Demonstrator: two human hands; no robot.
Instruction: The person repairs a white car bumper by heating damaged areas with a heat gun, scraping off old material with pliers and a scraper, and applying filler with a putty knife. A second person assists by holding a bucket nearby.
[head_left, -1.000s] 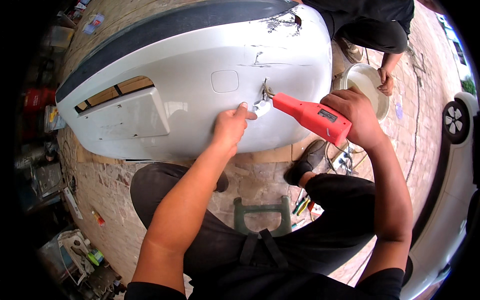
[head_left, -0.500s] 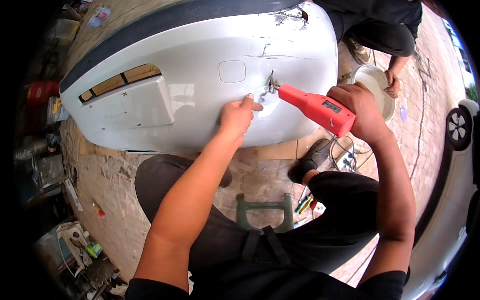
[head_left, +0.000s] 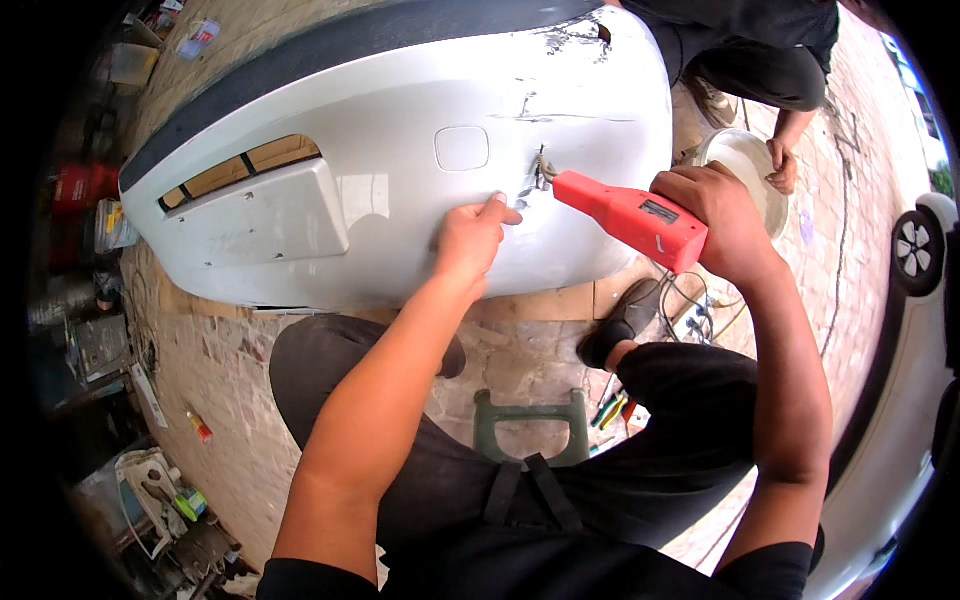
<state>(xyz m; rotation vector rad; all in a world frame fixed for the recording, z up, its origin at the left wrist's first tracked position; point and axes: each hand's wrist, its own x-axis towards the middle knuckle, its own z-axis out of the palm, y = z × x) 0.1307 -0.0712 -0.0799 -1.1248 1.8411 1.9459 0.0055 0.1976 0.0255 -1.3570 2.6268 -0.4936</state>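
A white car bumper (head_left: 390, 230) lies in front of me, with cracks and dark scuffs on its right part. My right hand (head_left: 712, 220) is closed round the thick end of a red plastic welding iron (head_left: 632, 216). The iron's metal tip is at a dark crack (head_left: 541, 165) in the bumper, below and right of a square cover outline. My left hand (head_left: 472, 238) rests on the bumper just left of this crack, thumb and forefinger apart; its other fingers are partly hidden.
A co-worker's hand (head_left: 783, 168) is at a whitish bucket (head_left: 778, 215) on the right. Cables (head_left: 690, 318) lie by my shoe. A green stool (head_left: 530, 412) and hand tools (head_left: 612, 410) are between my legs. Clutter lines the left; a white car (head_left: 890, 420) stands right.
The view has shifted very slightly. Both hands keep nearly the same places on the bumper and the iron, with the tip still at the crack.
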